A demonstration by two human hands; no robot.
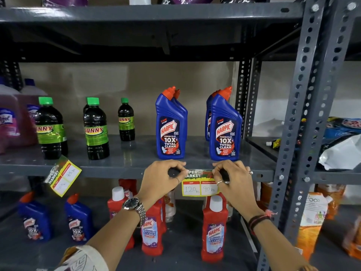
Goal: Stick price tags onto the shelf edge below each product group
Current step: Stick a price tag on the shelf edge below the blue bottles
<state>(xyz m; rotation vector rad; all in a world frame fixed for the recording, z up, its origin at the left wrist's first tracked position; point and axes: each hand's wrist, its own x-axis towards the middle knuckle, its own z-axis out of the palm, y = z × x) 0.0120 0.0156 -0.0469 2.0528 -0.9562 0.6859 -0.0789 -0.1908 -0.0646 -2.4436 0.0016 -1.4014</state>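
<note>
Your left hand (163,176) and right hand (232,178) are both curled, fingertips pinching the top corners of the yellow-bordered paper price tag (199,185) marked 120 and 90, pressing it against the grey metal shelf edge (117,171). That tag hangs just below two groups of blue Harpic bottles with orange caps (170,126) standing on the shelf. Farther left, a second yellow price tag (63,177) dangles tilted beneath dark green-capped Sunny bottles (95,129), and red Harpic bottles (214,229) stand on the lower shelf.
</note>
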